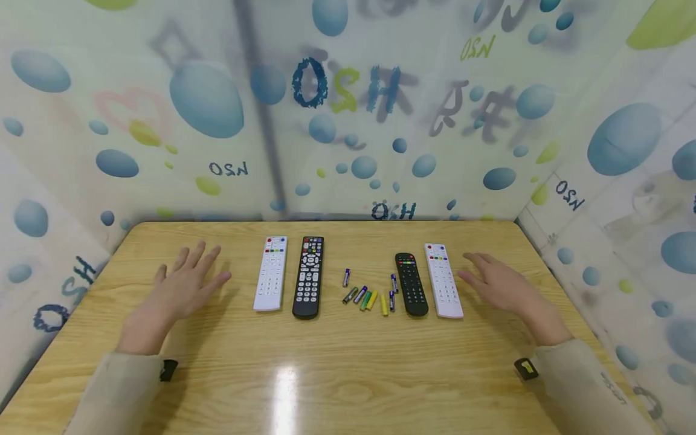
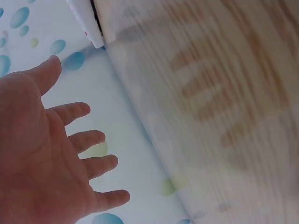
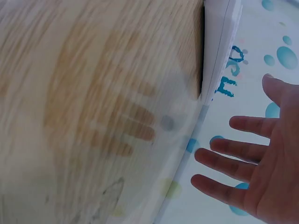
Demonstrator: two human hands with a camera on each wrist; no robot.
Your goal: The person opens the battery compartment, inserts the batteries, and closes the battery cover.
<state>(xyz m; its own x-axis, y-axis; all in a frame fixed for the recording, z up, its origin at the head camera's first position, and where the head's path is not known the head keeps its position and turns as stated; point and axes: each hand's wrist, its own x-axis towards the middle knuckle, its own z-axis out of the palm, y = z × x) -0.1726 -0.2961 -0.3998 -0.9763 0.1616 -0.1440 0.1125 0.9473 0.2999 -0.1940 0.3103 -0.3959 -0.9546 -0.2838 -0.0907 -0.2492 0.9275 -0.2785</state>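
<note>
My left hand [image 1: 187,284] hovers over the left part of the table, fingers spread, holding nothing. Nearest to it lies a white remote control [image 1: 270,273], with a black remote control [image 1: 309,277] beside that. On the right, my right hand [image 1: 500,285] is held out with straight fingers and an empty palm. Its fingertips point toward a second white remote [image 1: 443,281], which lies next to a smaller black remote [image 1: 411,284]. Between the two pairs several batteries [image 1: 372,300] are scattered, some purple-blue, some green, some yellow. In the left wrist view the palm [image 2: 37,154] shows bare.
The wooden table [image 1: 337,374] ends at the back against a patterned curtain [image 1: 359,139] with blue and green ovals. More of this cloth hangs at both sides. A dark band device [image 1: 525,368] sits at the right sleeve, and another [image 1: 168,370] at the left.
</note>
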